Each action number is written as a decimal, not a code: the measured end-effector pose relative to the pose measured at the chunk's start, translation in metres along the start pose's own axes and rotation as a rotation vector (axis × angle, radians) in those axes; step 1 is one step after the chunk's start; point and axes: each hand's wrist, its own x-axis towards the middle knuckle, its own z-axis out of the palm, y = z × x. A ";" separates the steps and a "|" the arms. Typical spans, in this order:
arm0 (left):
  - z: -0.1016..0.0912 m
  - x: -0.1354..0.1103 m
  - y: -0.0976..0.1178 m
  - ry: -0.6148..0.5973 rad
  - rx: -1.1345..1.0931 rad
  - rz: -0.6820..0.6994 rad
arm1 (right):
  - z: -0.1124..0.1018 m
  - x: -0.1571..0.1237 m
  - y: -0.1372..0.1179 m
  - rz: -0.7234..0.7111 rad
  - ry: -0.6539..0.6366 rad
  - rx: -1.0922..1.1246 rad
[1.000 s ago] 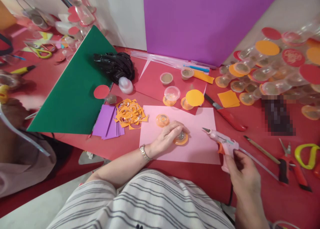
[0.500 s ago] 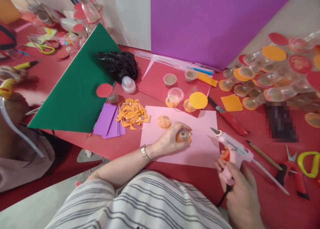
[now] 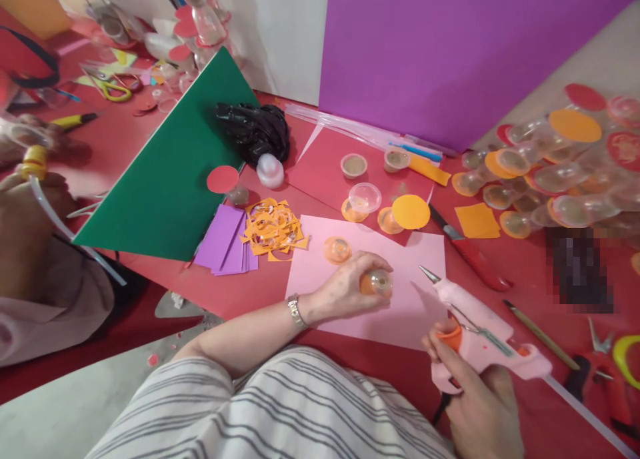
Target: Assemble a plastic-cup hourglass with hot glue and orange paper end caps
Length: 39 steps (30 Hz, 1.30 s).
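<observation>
My left hand (image 3: 345,287) is closed around a small clear plastic cup with an orange disc (image 3: 377,283), tipped on its side just above the pink paper sheet (image 3: 400,312). My right hand (image 3: 475,395) grips the handle of a pink hot glue gun (image 3: 477,325), a finger on its orange trigger. The gun's metal nozzle points up and left, a short gap from the cup. Another orange-backed cup (image 3: 338,249) lies on the pink sheet beside my left hand.
Orange paper scraps (image 3: 274,227), purple sheets (image 3: 223,240), a green board (image 3: 173,172) and a black bag (image 3: 254,132) lie left. More cups and orange discs (image 3: 410,211) sit behind; a red knife (image 3: 470,252), many finished cups (image 3: 550,172) and pliers (image 3: 595,365) right. Another person's hands (image 3: 25,199) work at far left.
My left hand has lifted the cup off the pink sheet and tipped it on its side. My right hand has drawn the glue gun down and closer to me, nozzle still toward the cup.
</observation>
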 end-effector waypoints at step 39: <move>0.003 -0.001 -0.003 0.091 0.193 0.143 | -0.024 -0.011 0.020 -0.469 -0.225 -0.511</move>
